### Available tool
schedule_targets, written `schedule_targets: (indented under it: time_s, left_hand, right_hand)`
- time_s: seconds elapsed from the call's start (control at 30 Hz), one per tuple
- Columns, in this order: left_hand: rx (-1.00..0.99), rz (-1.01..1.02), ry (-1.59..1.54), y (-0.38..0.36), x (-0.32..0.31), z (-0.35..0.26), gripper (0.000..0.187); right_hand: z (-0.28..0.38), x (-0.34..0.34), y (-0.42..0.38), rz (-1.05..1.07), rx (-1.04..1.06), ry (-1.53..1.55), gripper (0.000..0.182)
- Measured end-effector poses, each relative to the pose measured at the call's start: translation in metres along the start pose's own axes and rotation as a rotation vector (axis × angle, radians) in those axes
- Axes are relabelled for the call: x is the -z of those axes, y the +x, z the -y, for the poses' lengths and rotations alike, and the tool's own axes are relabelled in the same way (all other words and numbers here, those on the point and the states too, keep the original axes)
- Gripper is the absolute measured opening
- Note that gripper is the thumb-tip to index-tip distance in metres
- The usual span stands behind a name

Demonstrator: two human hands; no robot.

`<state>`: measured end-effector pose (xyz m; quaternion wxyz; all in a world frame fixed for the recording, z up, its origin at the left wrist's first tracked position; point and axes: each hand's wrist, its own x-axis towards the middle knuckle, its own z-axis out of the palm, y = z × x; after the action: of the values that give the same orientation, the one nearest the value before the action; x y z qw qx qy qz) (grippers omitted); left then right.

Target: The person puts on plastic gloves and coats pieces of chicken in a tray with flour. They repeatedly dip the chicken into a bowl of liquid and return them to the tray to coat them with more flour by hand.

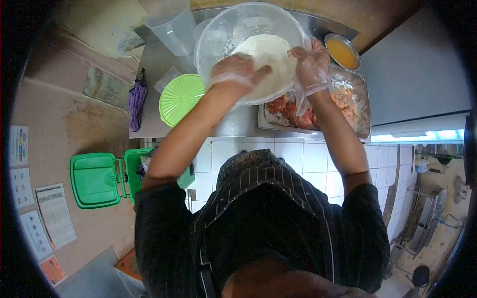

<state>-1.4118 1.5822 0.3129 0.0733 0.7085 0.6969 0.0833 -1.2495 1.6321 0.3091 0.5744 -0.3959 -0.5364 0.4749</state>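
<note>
Our left hand [237, 71] blurred over white powder [266, 46], right hand [314, 65] curled at rim of bowl [212, 37], can't tell either grip, tray [313, 132] of meat [284, 108] at surface's [231, 121] near edge

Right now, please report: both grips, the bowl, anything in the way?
Left grip gloved, over white powder, blurred. Right grip gloved, at right rim of translucent bowl. Powder inside bowl. Metal meat tray close by, possibly in the way.

Powder [267, 46] lies in the bowl [211, 39], meat [285, 110] in the tray [298, 131] at right.
</note>
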Motion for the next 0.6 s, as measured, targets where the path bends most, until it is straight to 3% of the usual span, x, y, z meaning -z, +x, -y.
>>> schedule_targets:
  time_s: [0.03,0.23,0.27,0.33,0.47,0.53,0.57,0.6]
  left_hand:
    - [0.017,0.179,0.045,0.015,0.007,-0.014,0.037]
    - [-0.218,0.272,0.263,0.064,-0.01,-0.012,0.027]
    - [-0.123,0.201,0.148,0.06,0.008,-0.014,0.027]
    - [-0.229,0.046,0.182,0.059,0.037,-0.006,0.03]
    - [-0.334,0.022,0.213,0.062,0.051,0.01,0.036]
    - [-0.453,-0.139,0.249,0.053,0.072,0.027,0.031]
    - [-0.883,-0.46,0.428,0.057,0.067,0.064,0.028]
    - [-0.839,-0.446,0.433,0.031,0.088,0.063,0.028]
  right_hand:
    - [0.0,-0.001,-0.001,-0.029,0.042,-0.063,0.016]
    - [0.013,-0.002,-0.01,-0.089,0.023,-0.124,0.015]
    - [0.011,-0.001,-0.011,-0.106,-0.017,-0.067,0.016]
    - [0.016,0.002,-0.01,-0.077,0.008,-0.085,0.017]
    - [0.005,-0.002,-0.008,-0.037,-0.038,-0.2,0.017]
    - [0.008,0.008,-0.003,-0.007,0.025,-0.374,0.018]
    - [0.008,0.014,-0.005,0.019,0.076,-0.549,0.019]
    - [0.009,0.014,-0.006,-0.028,-0.068,-0.312,0.018]
